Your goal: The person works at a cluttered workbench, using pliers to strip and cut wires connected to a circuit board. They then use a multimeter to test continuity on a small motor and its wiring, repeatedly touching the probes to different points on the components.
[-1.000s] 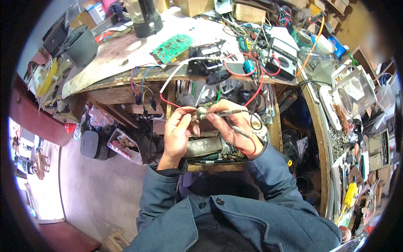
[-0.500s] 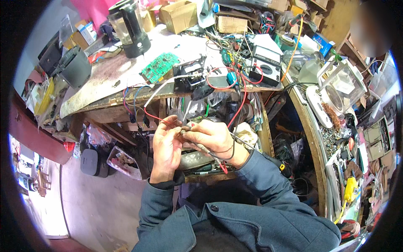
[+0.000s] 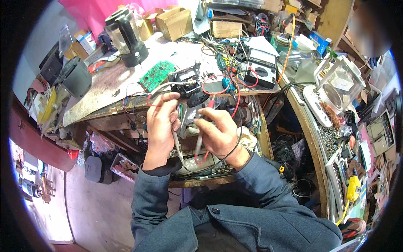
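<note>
In front and to the left of the multimeter (image 3: 262, 71), test probes (image 3: 199, 143) are held in the fingers of the left hand (image 3: 161, 128) and right hand (image 3: 221, 133).

The probe (image 3: 199, 145) looks like dull, matt plastic, the red lead (image 3: 239, 98) smooth and plastic-coated. The meter (image 3: 262, 69) is hard plastic, the circuit board (image 3: 157, 76) shiny, the jug (image 3: 114, 37) clear and glossy. Matt cardboard forms the box (image 3: 177, 27); the worktop (image 3: 93, 94) has a stained, papery covering, the drawer (image 3: 203, 182) rough wood, the sleeve (image 3: 151, 195) matt woven cloth.

no legible lettering, tiny markings on blue box (image 3: 320, 42)
</note>
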`<state>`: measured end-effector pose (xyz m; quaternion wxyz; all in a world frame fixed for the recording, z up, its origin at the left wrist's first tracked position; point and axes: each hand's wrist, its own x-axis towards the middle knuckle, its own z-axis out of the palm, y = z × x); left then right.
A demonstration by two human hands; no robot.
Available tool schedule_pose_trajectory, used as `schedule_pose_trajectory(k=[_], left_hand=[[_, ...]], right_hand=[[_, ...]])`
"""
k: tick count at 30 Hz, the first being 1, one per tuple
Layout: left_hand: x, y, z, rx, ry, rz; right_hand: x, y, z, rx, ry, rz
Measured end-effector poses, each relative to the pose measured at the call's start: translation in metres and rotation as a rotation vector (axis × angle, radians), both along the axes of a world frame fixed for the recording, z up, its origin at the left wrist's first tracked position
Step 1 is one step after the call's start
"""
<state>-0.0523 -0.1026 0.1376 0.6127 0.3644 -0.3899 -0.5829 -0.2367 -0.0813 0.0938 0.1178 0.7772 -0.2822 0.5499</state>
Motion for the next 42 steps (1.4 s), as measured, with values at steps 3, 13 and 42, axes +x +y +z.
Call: schedule_pose_trajectory(k=[3, 13, 42], left_hand=[[-0.008, -0.006, 0.007, -0.090, -0.123, 0.017], [-0.022, -0.021, -0.025, -0.578, -0.853, 0.225], [-0.039, -0.025, -0.069, -0.315, -0.367, 0.283]], right_hand=[[-0.004, -0.003, -0.001, 0.050, -0.102, -0.047], [-0.019, -0.009, -0.007, 0.094, -0.232, -0.046], [-0.027, -0.083, 0.009, 0.645, -0.541, 0.325]])
